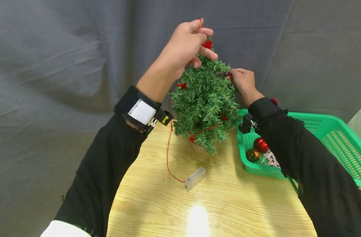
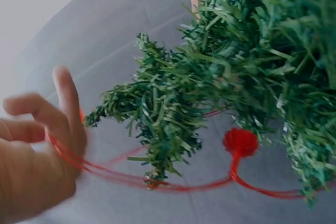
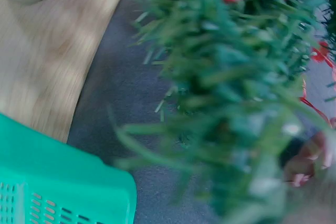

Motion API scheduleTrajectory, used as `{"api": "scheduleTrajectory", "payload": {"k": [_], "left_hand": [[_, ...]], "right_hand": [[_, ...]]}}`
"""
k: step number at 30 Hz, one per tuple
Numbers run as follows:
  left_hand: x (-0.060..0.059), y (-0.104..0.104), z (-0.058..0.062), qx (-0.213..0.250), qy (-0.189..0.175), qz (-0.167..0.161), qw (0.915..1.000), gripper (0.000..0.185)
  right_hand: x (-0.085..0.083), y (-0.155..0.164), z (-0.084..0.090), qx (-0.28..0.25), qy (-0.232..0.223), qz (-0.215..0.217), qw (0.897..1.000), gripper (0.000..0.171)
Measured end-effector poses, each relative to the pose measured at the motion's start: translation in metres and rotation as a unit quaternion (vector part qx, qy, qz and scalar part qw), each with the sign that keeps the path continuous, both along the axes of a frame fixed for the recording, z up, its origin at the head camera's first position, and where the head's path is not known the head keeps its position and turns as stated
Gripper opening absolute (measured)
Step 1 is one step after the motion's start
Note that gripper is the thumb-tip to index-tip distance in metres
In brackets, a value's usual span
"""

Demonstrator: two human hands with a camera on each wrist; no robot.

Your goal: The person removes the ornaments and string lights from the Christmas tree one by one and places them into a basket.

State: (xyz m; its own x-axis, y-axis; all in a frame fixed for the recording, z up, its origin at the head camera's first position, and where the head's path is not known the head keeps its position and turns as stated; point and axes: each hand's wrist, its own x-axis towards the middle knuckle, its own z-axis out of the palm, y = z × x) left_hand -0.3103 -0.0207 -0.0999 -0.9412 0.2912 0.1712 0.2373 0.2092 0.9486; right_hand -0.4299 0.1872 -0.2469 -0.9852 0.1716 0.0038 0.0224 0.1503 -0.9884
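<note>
Red wire pinched in left hand; right hand grips one tree.

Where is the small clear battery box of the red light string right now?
In the head view the battery box lies on the wooden table, just in front of the small green tree and left of the green basket, away from both hands.

A green basket with red and gold baubles sits on the wooden table.
</note>
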Motion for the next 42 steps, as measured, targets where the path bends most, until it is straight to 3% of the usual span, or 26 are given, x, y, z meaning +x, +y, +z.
{"api": "scheduleTrajectory", "payload": {"k": [4, 8, 11, 13, 15, 19, 23, 26, 29, 32, 34, 38, 40, 42], "left_hand": [[-0.005, -0.007, 0.002, 0.033, -0.041, 0.047, 0.9975, 0.06], [-0.017, -0.012, 0.003, 0.069, -0.116, 0.071, 0.9883, 0.056], [-0.025, -0.015, 0.002, 0.108, -0.147, 0.086, 0.9795, 0.05], [-0.028, -0.017, 0.0, 0.132, -0.141, 0.081, 0.9779, 0.048], [-0.028, -0.019, -0.001, 0.138, -0.111, 0.059, 0.9824, 0.044], [-0.023, -0.018, -0.002, 0.114, 0.018, -0.012, 0.9932, 0.038], [-0.009, -0.013, -0.002, 0.086, 0.124, -0.063, 0.9865, 0.031], [0.007, -0.012, 0.001, 0.056, 0.133, -0.094, 0.9851, 0.026], [0.029, -0.013, 0.005, -0.005, 0.106, -0.105, 0.9887, 0.023], [0.052, -0.019, 0.006, -0.092, 0.074, -0.112, 0.9866, 0.024], [0.064, -0.028, 0.004, -0.162, 0.066, -0.108, 0.9786, 0.024], [0.069, -0.051, -0.007, -0.299, 0.111, -0.07, 0.945, 0.023], [0.068, -0.065, -0.013, -0.334, 0.124, -0.056, 0.9329, 0.021], [0.067, -0.079, -0.022, -0.334, 0.112, -0.071, 0.9333, 0.019]], "right_hand": [[-0.002, 0.003, 0.006, -0.026, -0.07, 0.03, 0.997, 0.018], [-0.005, 0.003, 0.016, -0.073, -0.136, 0.038, 0.987, 0.013], [-0.005, -0.001, 0.02, -0.127, -0.13, 0.019, 0.983, 0.015], [-0.005, -0.004, 0.02, -0.17, -0.097, 0.006, 0.981, 0.017], [-0.003, -0.005, 0.019, -0.215, -0.058, 0.005, 0.975, 0.019], [0.0, 0.002, 0.013, -0.289, 0.024, 0.007, 0.957, 0.02], [0.002, 0.012, 0.003, -0.316, 0.078, -0.004, 0.945, 0.018], [0.002, 0.018, -0.005, -0.3, 0.107, -0.023, 0.948, 0.018], [0.006, 0.022, -0.013, -0.247, 0.12, -0.04, 0.961, 0.017], [0.012, 0.024, -0.023, -0.188, 0.12, -0.039, 0.974, 0.017], [0.012, 0.024, -0.03, -0.157, 0.112, -0.027, 0.981, 0.017], [0.01, 0.023, -0.04, -0.055, 0.086, 0.023, 0.994, 0.017], [0.008, 0.024, -0.043, 0.012, 0.067, 0.064, 0.996, 0.01], [0.007, 0.025, -0.046, 0.072, 0.059, 0.104, 0.99, 0.012]]}}
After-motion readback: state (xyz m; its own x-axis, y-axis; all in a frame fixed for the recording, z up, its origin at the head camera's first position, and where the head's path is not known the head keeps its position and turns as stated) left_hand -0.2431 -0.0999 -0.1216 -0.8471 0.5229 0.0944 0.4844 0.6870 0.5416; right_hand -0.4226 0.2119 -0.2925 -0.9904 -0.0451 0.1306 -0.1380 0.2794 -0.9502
